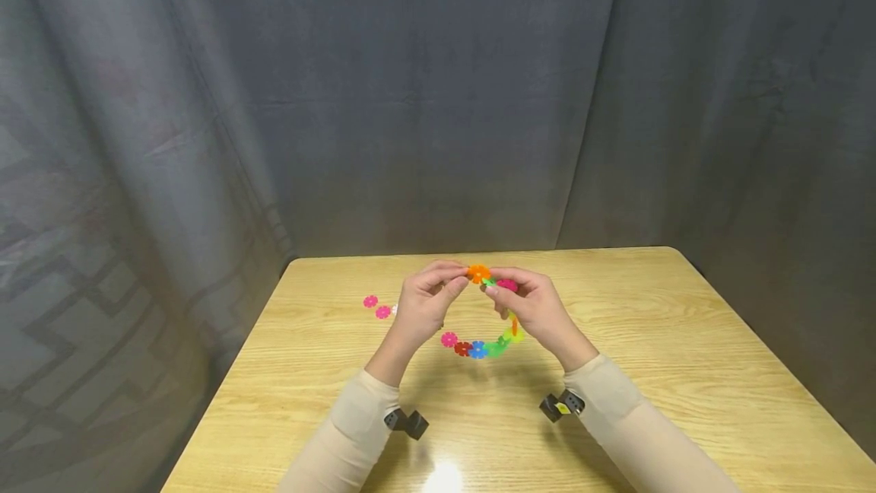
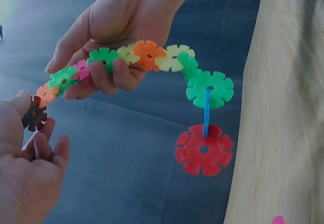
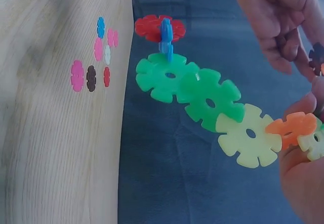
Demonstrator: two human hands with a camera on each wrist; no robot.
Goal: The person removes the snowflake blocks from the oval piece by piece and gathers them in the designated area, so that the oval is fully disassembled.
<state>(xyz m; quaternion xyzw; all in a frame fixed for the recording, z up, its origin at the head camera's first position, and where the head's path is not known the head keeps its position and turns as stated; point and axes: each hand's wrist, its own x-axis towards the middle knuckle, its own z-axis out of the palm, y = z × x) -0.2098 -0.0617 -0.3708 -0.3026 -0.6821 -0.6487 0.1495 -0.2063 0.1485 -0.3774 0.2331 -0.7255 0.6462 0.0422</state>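
Observation:
A curved chain of flower-shaped plastic discs (image 2: 149, 56) in several colours hangs between the two hands above the table. My left hand (image 1: 426, 301) pinches a dark brown disc (image 2: 35, 113) between thumb and fingers, right beside the orange disc (image 1: 479, 274) at the chain's upper end. Closer to the middle, my right hand (image 1: 541, 309) grips the chain, with green and pink discs showing at its fingers. From there the free end curves down through yellow and green discs to a blue disc (image 3: 166, 39) and a red disc (image 2: 204, 150).
Loose discs lie on the wooden table (image 1: 650, 341), among them a pink one (image 1: 370, 301), a blue one (image 3: 100, 27), a brown one (image 3: 91, 78) and a small red one (image 3: 106, 77). Grey curtains (image 1: 424, 97) hang behind the table and along its sides.

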